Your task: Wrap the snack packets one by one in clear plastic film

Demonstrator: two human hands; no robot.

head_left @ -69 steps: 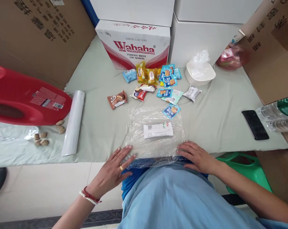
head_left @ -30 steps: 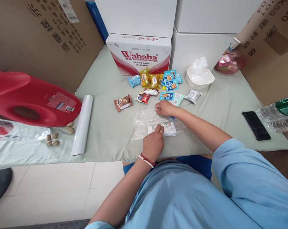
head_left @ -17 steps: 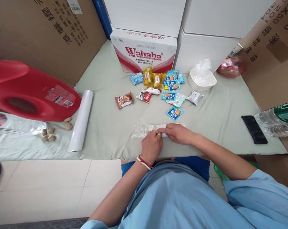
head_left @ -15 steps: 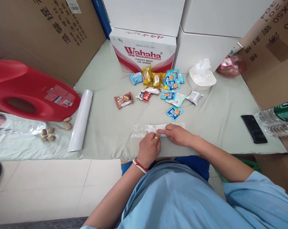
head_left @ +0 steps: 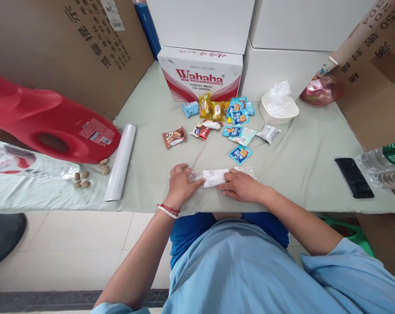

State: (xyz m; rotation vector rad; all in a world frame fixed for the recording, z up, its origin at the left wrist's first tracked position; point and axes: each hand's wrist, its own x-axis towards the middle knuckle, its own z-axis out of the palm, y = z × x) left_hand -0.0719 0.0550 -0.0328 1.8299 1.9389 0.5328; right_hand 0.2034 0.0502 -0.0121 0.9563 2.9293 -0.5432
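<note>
In front of me on the cloth lies a long clear plastic wrapper (head_left: 249,171) around a flat white item (head_left: 213,178) with faint print. I cannot make out what the white item is. My left hand (head_left: 180,185) grips the left end of the wrapper, its thumb reaching toward the white part. At the other end, my right hand (head_left: 241,186) is closed over the wrapper and the right side of the white item. Just beyond the hands lies a blue snack packet (head_left: 240,154).
Several snack packets (head_left: 216,110) lie before a Wahaha box (head_left: 200,75). A white bowl (head_left: 279,114) holds clear plastic. At left are a red jug (head_left: 69,126), a white roll (head_left: 120,163) and several brown nuts (head_left: 81,179). A phone (head_left: 354,178) and bottles (head_left: 387,179) are at right.
My left hand has moved left from the middle of the wrapper to its left end. My right hand stays near the right side. The white item now looks more crinkled.
</note>
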